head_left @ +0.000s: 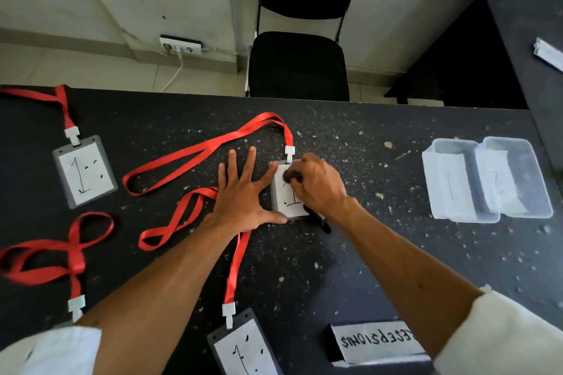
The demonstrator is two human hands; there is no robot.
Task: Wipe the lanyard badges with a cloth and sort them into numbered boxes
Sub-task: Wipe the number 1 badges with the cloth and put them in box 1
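A badge (pixel 288 202) marked "1" on a red lanyard (pixel 210 149) lies at the middle of the black table. My left hand (pixel 243 195) lies flat with spread fingers, its thumb and forefinger against the badge's left edge. My right hand (pixel 316 184) grips a dark cloth (pixel 292 176) bunched under its fingers and presses it on the badge's upper part; a dark end of the cloth (pixel 320 221) trails out below the hand. Two clear plastic boxes (pixel 487 179) with paper labels stand at the right.
Another "1" badge (pixel 83 172) lies at the far left, a third (pixel 243 347) at the near edge, and a fourth lanyard (pixel 58 253) near left. A black block with a handwritten paper label (pixel 377 341) sits near right. A black chair (pixel 300 65) stands behind the table.
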